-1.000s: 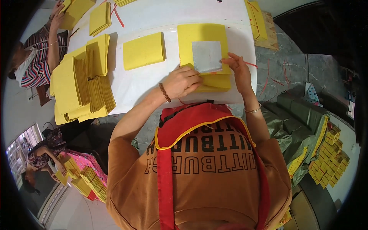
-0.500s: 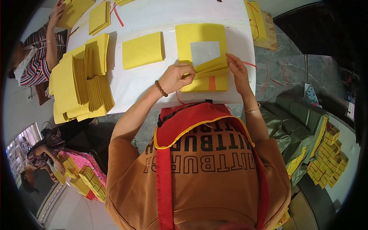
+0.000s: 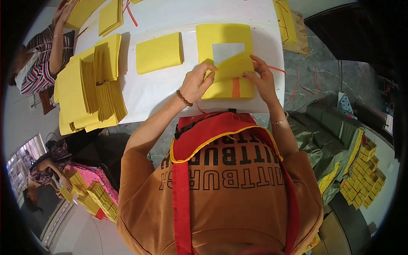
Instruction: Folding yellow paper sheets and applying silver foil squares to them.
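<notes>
Both my hands are at a folded yellow paper sheet on a larger flat yellow paper stack. My left hand is closed, pinching the sheet's left end between thumb and fingers. At the other end, my right hand has its thumb on the near edge and its fingers along the right side. A pale grey rectangle shows beyond the sheet, partly covered by it. On the near side an orange strip lies on the yellow paper. How many layers I hold cannot be made out.
A smaller yellow paper stack lies left of my work on the white table. Farther left stands a big pile of folded yellow paper. Two other people work at the left. Green-covered bundles stand right of the table.
My right thumb has come in onto the paper, where that hand was more open before. My left hand has shifted slightly away from me. The fanned layers between my hands now look flatter.
</notes>
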`<action>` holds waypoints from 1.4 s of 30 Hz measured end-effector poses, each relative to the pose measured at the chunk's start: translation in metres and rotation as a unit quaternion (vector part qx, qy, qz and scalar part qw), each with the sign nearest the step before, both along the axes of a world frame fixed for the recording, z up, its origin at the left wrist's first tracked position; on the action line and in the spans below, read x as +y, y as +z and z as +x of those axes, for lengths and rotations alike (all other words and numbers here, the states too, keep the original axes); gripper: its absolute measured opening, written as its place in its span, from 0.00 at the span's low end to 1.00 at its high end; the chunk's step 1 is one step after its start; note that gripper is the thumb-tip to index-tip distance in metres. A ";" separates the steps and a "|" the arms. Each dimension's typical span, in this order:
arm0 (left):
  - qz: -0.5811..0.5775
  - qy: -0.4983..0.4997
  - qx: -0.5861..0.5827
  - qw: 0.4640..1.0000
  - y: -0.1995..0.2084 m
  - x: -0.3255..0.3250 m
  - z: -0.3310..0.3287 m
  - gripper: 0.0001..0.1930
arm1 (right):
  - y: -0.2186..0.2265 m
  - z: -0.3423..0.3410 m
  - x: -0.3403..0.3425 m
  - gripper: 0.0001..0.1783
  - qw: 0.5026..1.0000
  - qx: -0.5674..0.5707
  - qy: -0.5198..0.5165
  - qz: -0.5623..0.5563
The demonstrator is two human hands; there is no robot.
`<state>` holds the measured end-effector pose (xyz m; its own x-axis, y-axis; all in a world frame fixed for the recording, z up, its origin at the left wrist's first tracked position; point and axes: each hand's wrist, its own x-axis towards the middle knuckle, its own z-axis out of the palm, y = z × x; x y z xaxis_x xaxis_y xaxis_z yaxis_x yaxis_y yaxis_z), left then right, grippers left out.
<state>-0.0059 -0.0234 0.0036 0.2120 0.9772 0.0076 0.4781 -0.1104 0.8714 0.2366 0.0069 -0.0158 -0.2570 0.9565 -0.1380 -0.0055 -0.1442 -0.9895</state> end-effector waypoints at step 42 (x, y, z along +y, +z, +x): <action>0.252 -0.091 0.155 0.951 -0.008 -0.026 -0.014 0.20 | 0.014 0.018 -0.015 0.24 0.936 -0.206 0.186 0.216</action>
<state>-0.0204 -0.0494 -0.0043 0.4457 0.8131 0.3746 0.6362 -0.5821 0.5064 0.2543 -0.0078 -0.0014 -0.5933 0.8010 0.0799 0.3602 0.3529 -0.8636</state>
